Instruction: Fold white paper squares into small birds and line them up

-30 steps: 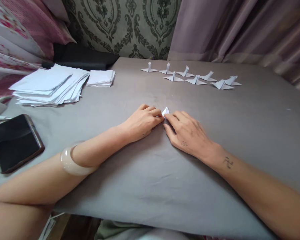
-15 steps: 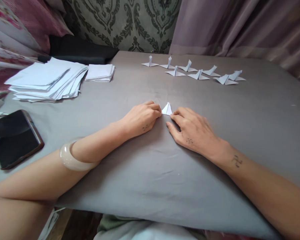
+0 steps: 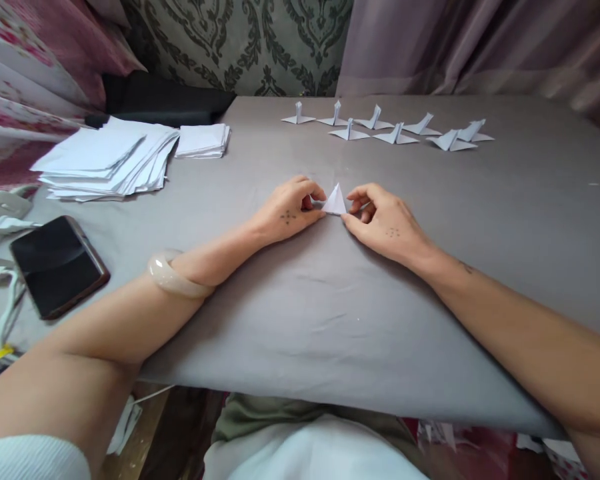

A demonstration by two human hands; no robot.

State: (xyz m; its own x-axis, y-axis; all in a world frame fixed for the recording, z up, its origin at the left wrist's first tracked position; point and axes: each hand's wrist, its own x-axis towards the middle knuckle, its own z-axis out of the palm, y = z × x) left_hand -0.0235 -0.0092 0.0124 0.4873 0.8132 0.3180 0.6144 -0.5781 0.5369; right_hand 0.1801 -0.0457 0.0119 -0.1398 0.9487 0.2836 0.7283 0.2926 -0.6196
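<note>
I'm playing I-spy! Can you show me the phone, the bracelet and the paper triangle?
Phone (image 3: 57, 263), head view: middle of its dark screen.
Bracelet (image 3: 166, 275), head view: the near side of the band.
Paper triangle (image 3: 335, 201), head view: middle of its white face.

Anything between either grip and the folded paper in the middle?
Nothing visible. The thumb of the left grip is at the folded paper's near left corner, the right grip's thumb at its near right; the paper birds stand farther back.
</note>
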